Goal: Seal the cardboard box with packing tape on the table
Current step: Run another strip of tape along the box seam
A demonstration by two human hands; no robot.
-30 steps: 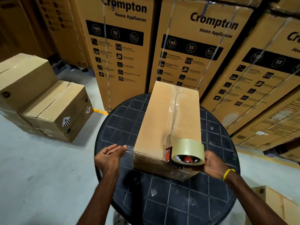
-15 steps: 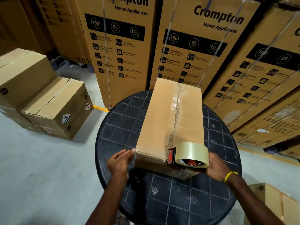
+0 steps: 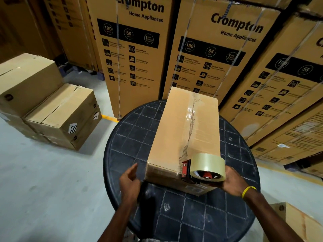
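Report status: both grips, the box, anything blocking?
Left grip open beside long brown cardboard box, near corner. Right grip holds red tape dispenser with clear roll at near top edge. Clear tape strip along top seam. Path unobstructed.

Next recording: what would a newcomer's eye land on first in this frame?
The long cardboard box lies mid-frame on the round black table, with glossy tape along its top seam. At its near right corner the right hand grips a tape dispenser carrying a big clear roll, while the left hand hovers open by the near left corner. Tall Crompton cartons stand behind.
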